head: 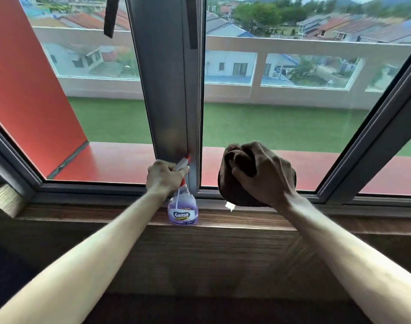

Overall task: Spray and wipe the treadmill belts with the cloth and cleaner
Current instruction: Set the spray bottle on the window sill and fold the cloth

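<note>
While both bare arms reach toward the window, the left hand (163, 175) grips the neck and trigger of the spray bottle (183, 210) — a clear bottle of purple cleaner with a white label, standing upright on the wooden sill (246, 219) just in front of the grey window post (169, 90). To its right, well apart from the bottle, the right hand (265, 174) is curled round a bunched dark brown cloth (234, 190), fingers sunk into its folds; the cloth's lower edge rests on the sill against the window frame (293, 195), a small white tag hanging from it. Through the glass lie a red ledge, green turf and rooftops.
</note>
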